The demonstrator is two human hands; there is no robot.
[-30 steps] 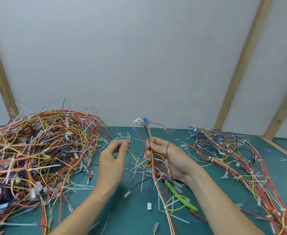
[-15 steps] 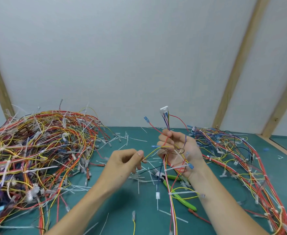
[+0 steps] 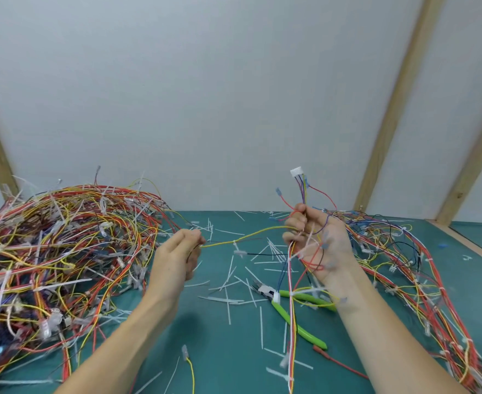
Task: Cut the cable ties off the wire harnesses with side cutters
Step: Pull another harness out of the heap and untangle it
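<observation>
right hand (image 3: 316,243), at centre right of the frame, is clenched around a wire harness (image 3: 303,223), palm turned toward the camera. its white connector (image 3: 296,172) sticks up above the fingers against the grey wall (image 3: 205,95), and the red, yellow and white wires hang down below the palm to the bottom edge of the frame. left hand (image 3: 178,251), at centre, pinches the end of a yellow wire (image 3: 248,236) that runs out sideways from the held harness, stretched between the two hands above the counter (image 3: 219,336).

side cutters (image 3: 288,308) with green handles lie on the green counter just below the right hand, untouched, partly crossed by the hanging wires. cut white cable ties (image 3: 228,300) are scattered across the counter between and below the hands.

a big tangled pile of harnesses (image 3: 57,251) fills the left of the frame, beside the left forearm. a flatter spread of harnesses (image 3: 399,265) lies at the right, behind the right forearm. wooden battens (image 3: 390,115) slant up the wall at upper right.
</observation>
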